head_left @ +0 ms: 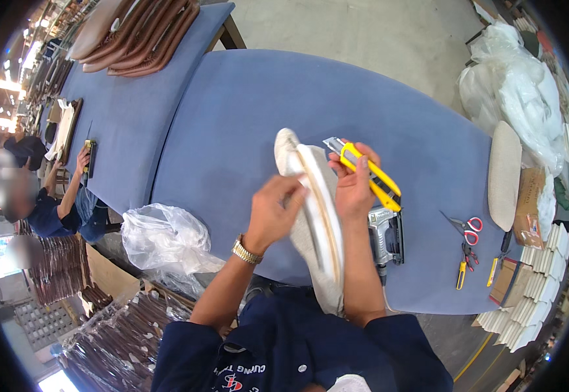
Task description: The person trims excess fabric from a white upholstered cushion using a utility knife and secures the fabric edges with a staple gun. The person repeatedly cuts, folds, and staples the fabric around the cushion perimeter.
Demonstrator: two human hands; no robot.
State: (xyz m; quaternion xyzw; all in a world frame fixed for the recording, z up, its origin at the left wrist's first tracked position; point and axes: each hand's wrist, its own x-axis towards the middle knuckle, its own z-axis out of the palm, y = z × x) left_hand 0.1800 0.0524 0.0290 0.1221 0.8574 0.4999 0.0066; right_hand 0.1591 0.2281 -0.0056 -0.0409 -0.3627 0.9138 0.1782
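Note:
A beige fabric-covered padded panel (317, 261) stands on edge in front of me, leaning against my body. Its open side shows white padding and a thin tan board edge. My right hand (353, 186) grips a yellow utility knife (372, 175) beside the panel, its blade end pointing up and left. My left hand (274, 212) is at the panel's left side, fingers curled and pinched near the white edge. What they pinch, if anything, is too small to make out. Just right of my right forearm lies a staple gun (381, 236) on the table.
The blue-covered table (232, 117) holds red-handled scissors (472, 230), pliers (462, 271) and another beige panel (504, 173) at right. Clear plastic (167, 235) hangs at the left edge. Brown padded pieces (141, 39) are stacked far left. A co-worker's hand (83, 160) holds a tool.

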